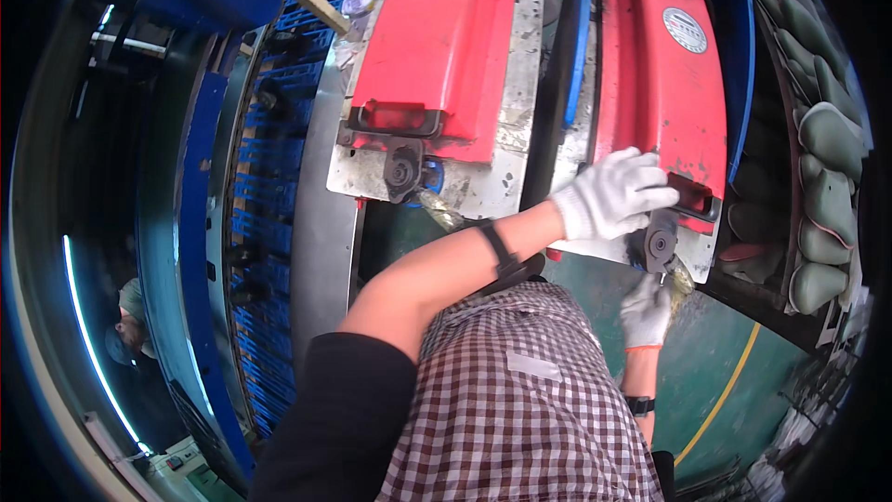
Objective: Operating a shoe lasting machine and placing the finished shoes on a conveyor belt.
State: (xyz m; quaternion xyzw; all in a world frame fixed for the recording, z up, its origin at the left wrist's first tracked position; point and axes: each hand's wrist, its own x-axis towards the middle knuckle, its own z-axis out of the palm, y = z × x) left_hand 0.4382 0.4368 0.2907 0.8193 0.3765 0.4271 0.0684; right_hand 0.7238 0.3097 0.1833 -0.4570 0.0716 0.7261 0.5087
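Note:
Two red machine covers stand side by side, a left cover (437,46) and a right cover (669,93), each with a black handle and a dark round-hubbed clamp at its near end. My left hand (609,195), in a white knit glove, reaches across to the near end of the right cover. Its fingers are stretched out and slightly bent, just above the right clamp (660,242). Below that clamp is my right hand (644,311), also gloved, its fingers closed at the underside. What they pinch is hidden. A tape-wrapped lever (683,284) sticks out beside it.
A matching wrapped lever (439,211) juts from the left machine. Grey-green sole-shaped pieces (827,195) fill a rack at the right. Blue slatted racks (269,223) line the left, beyond a metal ledge (316,223). Another person (132,321) is at the far left.

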